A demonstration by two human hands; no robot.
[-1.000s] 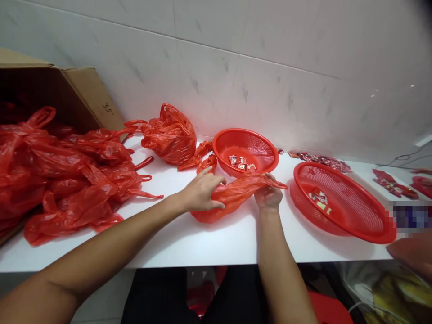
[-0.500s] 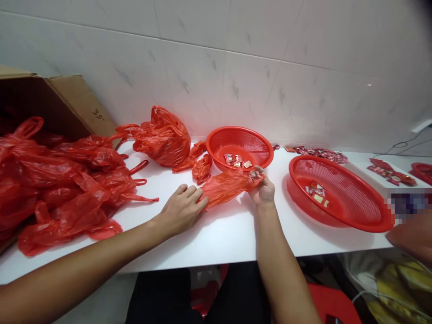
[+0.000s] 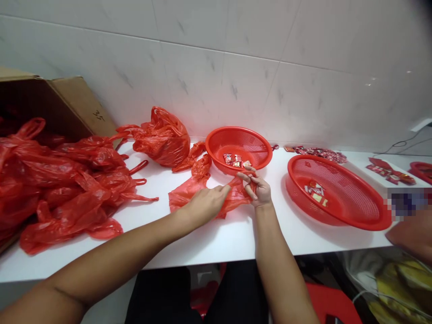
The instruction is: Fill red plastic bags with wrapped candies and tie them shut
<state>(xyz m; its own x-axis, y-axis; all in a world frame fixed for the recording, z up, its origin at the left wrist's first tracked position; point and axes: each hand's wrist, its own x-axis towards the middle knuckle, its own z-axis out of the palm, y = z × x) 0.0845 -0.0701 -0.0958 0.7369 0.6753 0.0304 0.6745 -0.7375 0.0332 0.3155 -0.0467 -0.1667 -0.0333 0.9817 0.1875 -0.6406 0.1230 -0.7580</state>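
Observation:
A crumpled red plastic bag [image 3: 184, 193] lies on the white counter [image 3: 216, 234] in front of me. My left hand [image 3: 204, 204] rests on it with the fingers pinched on the plastic. My right hand [image 3: 257, 186] pinches the bag's right end between its fingertips, just in front of the small red basket [image 3: 259, 144]. That basket has a few wrapped sweets [image 3: 236, 160] in its bottom.
A heap of red plastic bags [image 3: 57, 180] spills from a cardboard box [image 3: 67, 105] at the left. A knotted red bag [image 3: 162, 137] stands by the wall. A larger red basket [image 3: 354, 200] sits at the right, red packets [image 3: 320, 154] behind it. Another person's arm [image 3: 410, 238] shows at the far right.
The bag has been spread out to the left on the counter. My left hand moved right onto it and took hold; my right hand stays pinched on its end.

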